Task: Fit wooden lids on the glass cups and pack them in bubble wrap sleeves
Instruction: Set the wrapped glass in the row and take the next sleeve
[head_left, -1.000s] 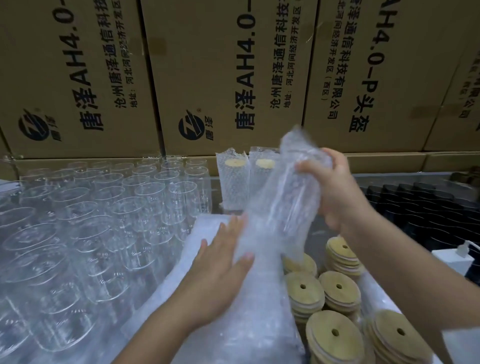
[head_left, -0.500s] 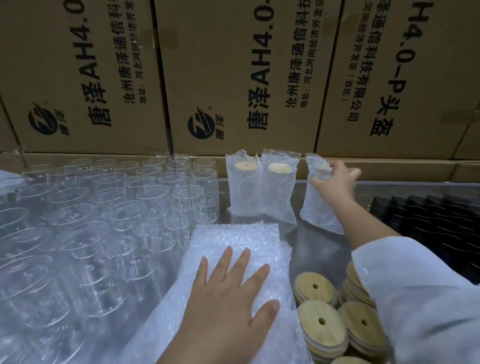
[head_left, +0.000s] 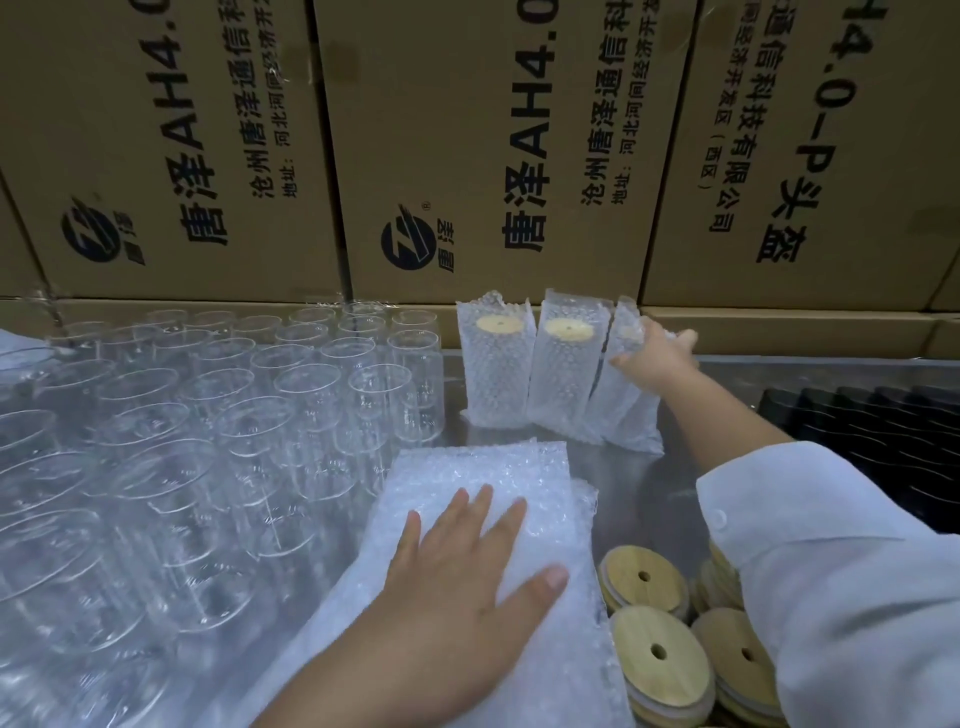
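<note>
The left hand (head_left: 467, 577) lies flat, fingers spread, pressing the sleeves (head_left: 478, 467) and gripping nothing. Lids (head_left: 644, 577) sit just right of it, cups (head_left: 260, 405) to its left. Farther off, the right hand (head_left: 657, 356) seems to curl round the top of a wrapped cup (head_left: 621, 405), which stands just right of two packed cups (head_left: 501, 374) by the boxes (head_left: 467, 130).
</note>
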